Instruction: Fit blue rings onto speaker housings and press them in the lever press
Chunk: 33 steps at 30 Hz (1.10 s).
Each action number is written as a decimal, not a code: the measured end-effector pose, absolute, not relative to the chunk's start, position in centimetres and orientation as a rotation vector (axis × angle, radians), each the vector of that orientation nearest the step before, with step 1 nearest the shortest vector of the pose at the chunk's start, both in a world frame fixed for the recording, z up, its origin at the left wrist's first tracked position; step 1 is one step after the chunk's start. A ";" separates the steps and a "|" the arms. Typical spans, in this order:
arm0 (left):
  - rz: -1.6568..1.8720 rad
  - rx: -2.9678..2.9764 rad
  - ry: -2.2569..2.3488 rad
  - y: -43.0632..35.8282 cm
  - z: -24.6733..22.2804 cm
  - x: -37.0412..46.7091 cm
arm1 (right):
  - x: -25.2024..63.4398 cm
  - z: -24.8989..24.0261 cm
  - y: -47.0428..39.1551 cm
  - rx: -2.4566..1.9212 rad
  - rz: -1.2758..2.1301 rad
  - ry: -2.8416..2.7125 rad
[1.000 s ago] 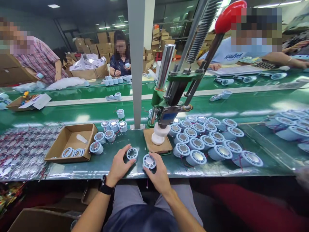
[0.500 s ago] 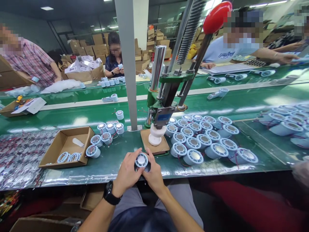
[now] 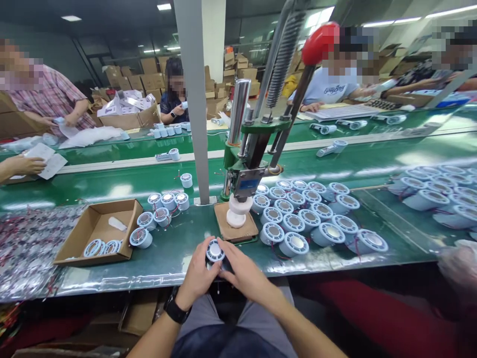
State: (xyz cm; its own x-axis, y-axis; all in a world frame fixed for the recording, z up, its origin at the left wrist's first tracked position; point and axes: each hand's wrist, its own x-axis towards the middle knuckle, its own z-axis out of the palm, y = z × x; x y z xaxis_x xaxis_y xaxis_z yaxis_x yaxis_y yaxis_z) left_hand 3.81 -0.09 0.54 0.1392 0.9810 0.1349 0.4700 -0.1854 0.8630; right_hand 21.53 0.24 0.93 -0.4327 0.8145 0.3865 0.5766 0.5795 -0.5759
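Note:
Near the bench's front edge I hold a light-blue round housing (image 3: 215, 250) with a slotted rim and a silver disc in its top. My left hand (image 3: 197, 273) is wrapped round its left side, thumb at the front. My right hand (image 3: 244, 271) closes on the right side, its fingertips at the rim; part of that grip is hidden. Just beyond stands a green hand press (image 3: 248, 179) with a red knob (image 3: 321, 42). Its white pressing head (image 3: 238, 205) is above a white round seat (image 3: 236, 219) on a brown board (image 3: 244, 232).
Several similar housings (image 3: 294, 243) stand right of the press, more (image 3: 141, 237) to its left. A cardboard tray (image 3: 130, 243) holds light-blue rings (image 3: 95, 247). Wired parts in plastic (image 3: 30, 248) lie far left. A grey post (image 3: 192, 99) rises behind. Co-workers sit across the green belt (image 3: 119, 191).
My right hand has turned further over the housing's right side, its fingers closer together. The view has shifted slightly. At far left, a co-worker's hand has come in holding a white box.

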 end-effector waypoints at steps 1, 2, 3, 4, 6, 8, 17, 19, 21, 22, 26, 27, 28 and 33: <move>0.950 1.737 1.411 0.3 0.8 3.7 | 22.8 3.6 0.7 -1.072 0.395 -2.199; 0.932 1.727 1.424 0.9 1.3 3.6 | 24.1 6.9 1.4 -1.043 0.277 -2.191; 0.931 1.724 1.434 1.6 2.0 3.5 | 25.4 10.8 2.2 -1.027 0.140 -2.131; 0.947 1.729 1.440 2.6 2.9 3.5 | 26.6 14.9 3.3 -1.017 -0.016 -2.045; 1.025 1.755 1.425 4.8 4.6 3.7 | 28.3 23.2 6.1 -1.016 -0.255 -1.862; 1.099 1.767 1.369 7.1 5.9 4.4 | 29.0 29.8 9.6 -1.089 -0.344 -1.688; 1.146 1.630 1.111 11.9 5.2 7.1 | 27.8 33.6 19.2 -1.041 -0.066 -1.480; 1.102 1.626 1.003 12.1 5.2 7.9 | 27.9 33.5 18.9 -1.020 -0.050 -1.483; 1.037 1.591 0.884 12.5 5.3 8.8 | 28.0 33.6 18.6 -0.990 -0.047 -1.481; 1.009 1.570 0.843 12.7 5.3 9.2 | 28.1 33.6 18.5 -0.977 -0.048 -1.487; 0.985 1.578 0.822 13.3 4.9 9.9 | 28.1 33.4 19.1 -0.942 -0.035 -1.485; 0.986 1.601 0.837 13.3 4.8 9.9 | 28.0 33.4 19.4 -0.931 -0.024 -1.483; 0.982 1.625 0.859 13.2 4.7 9.8 | 28.0 33.6 19.6 -0.919 -0.012 -1.482; 0.994 1.705 0.901 12.4 3.9 9.8 | 28.4 34.2 17.1 -0.977 0.048 -1.453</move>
State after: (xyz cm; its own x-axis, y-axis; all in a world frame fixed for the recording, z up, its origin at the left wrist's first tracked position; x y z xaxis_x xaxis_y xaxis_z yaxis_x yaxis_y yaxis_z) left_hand 9.78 12.38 3.92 0.4018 0.8889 0.2202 0.1321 -0.2942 0.9466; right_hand 28.43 17.13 34.24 0.1875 0.5724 0.7982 0.5190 0.6322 -0.5753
